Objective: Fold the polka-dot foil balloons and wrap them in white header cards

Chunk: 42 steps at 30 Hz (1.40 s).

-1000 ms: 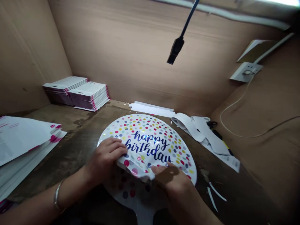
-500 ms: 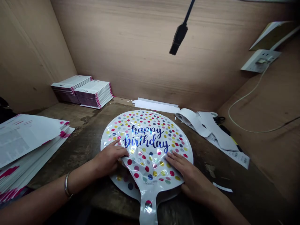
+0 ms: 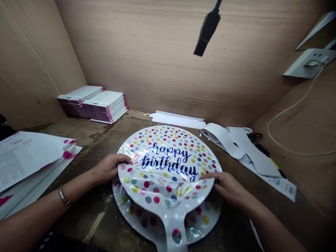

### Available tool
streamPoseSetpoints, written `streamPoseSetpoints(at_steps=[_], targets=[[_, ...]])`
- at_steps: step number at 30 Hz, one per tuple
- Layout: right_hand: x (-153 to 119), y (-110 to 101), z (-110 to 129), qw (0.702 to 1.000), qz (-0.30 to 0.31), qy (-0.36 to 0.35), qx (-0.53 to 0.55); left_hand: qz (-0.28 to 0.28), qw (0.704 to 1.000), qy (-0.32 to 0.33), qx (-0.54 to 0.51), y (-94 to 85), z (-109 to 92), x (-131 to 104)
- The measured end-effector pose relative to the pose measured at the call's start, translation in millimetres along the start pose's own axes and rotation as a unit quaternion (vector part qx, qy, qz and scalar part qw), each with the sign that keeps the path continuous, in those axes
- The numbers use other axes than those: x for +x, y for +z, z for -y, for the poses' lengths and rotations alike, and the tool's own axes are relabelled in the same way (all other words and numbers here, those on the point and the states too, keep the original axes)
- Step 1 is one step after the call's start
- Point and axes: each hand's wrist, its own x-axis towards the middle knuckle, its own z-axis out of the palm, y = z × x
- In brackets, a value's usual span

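Brown panels (image 3: 157, 70) wall in a worn, dark surface (image 3: 99, 196), with pink-edged packets (image 3: 105, 99) at far left and loose paper strips (image 3: 223, 140) at far right. Item: upper foil balloon (image 3: 162, 190), flat, dotted, lettered "happy birthday", at the near middle, overlying a similar lower balloon (image 3: 133, 213); necks toward the person. Handling, by my estimate: very light, limp, slick, easily creased; best held at opposite sides of its flat rim. Left hand (image 3: 106, 169): fingers pinching the left rim. Right hand (image 3: 228, 185): fingers pinching the right rim, undersides hidden from me. Upper foil balloon spans the gap between both sets of fingers, buckled across its near half.
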Motion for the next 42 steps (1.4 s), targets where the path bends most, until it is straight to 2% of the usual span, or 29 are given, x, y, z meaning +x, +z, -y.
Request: streamPoseSetpoints(at_steps=[4, 7, 10, 13, 16, 21, 29, 34, 38, 42], targets=[[31.9, -9.5, -12.1, 0.992, -0.072, 0.095, 0.036, -0.019, 0.993, -0.100, -0.053, 0.1, -4.2, 17.1], [39.7, -10.7, -20.7, 0.987, -0.120, 0.107, 0.026, -0.078, 0.987, -0.137, 0.018, -2.3, -6.4, 27.7], [36.3, -10.8, -24.4, 0.991, -0.105, 0.081, 0.026, -0.109, 0.977, -0.167, 0.076, -5.2, -8.4, 33.9], [33.8, -9.7, -20.7, 0.990, -0.097, 0.071, -0.077, -0.112, 0.970, -0.194, 0.098, -7.4, -10.3, 36.6], [37.8, -6.4, -11.1, 0.966, -0.138, 0.110, -0.186, -0.109, 0.958, -0.223, 0.142, -7.9, -10.2, 36.3], [45.5, -0.4, -1.0, 0.945, -0.172, 0.137, -0.241, -0.099, 0.930, -0.245, 0.257, -4.8, -5.1, 31.1], [43.2, 6.0, -11.4, 0.927, -0.184, 0.145, -0.293, -0.076, 0.942, -0.271, 0.183, -6.3, 1.1, 26.8], [40.9, 4.7, -11.9, 0.923, -0.186, 0.137, -0.307, -0.096, 0.939, -0.242, 0.226, -3.5, -5.0, 25.5], [41.4, 5.4, -12.4, 0.922, -0.175, 0.138, -0.316, -0.068, 0.931, -0.233, 0.272, -1.8, -8.5, 24.9], [42.4, 8.8, -9.4, 0.920, -0.173, 0.142, -0.321, -0.052, 0.922, -0.249, 0.292, -7.9, -8.8, 25.4]])
